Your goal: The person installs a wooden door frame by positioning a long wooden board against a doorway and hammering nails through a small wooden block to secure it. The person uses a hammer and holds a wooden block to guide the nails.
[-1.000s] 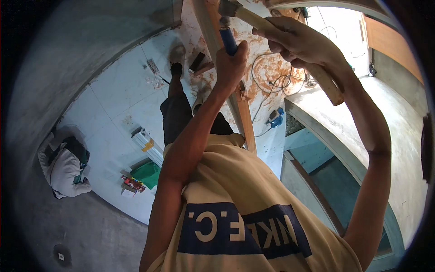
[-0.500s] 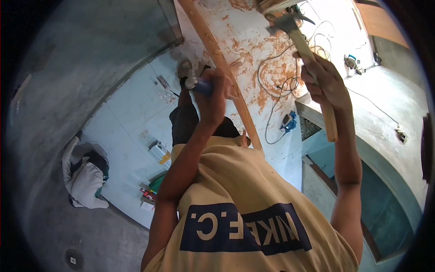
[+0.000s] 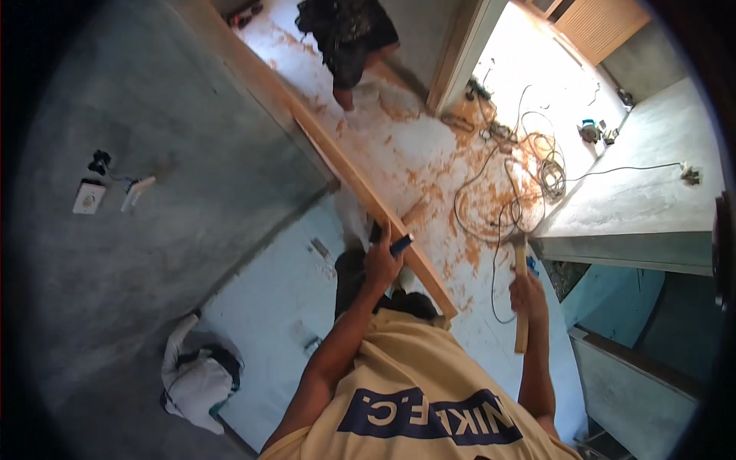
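Observation:
My left hand (image 3: 382,264) is closed round a blue-handled chisel (image 3: 401,244), its fingers at the edge of a long wooden beam (image 3: 337,157). Most of the chisel is hidden by the hand, blade included. The beam runs slantwise from the far left to just in front of my body. Off to the right, my right hand (image 3: 527,294) grips the wooden handle of a claw hammer (image 3: 521,261), held apart from the beam. The hammer's head is dim against the background and hard to make out.
Another person's legs (image 3: 349,54) are beyond the beam. Tangled cables (image 3: 548,165) and wood shavings (image 3: 491,184) lie on the floor at the right. A power tool (image 3: 590,131) stands farther back. A cloth bundle (image 3: 201,383) lies by the left wall, beneath a socket (image 3: 90,197).
The view has shifted, bringing the other person's legs in. The hammer has come down from its raised position. My left hand has turned the chisel and moved against the beam.

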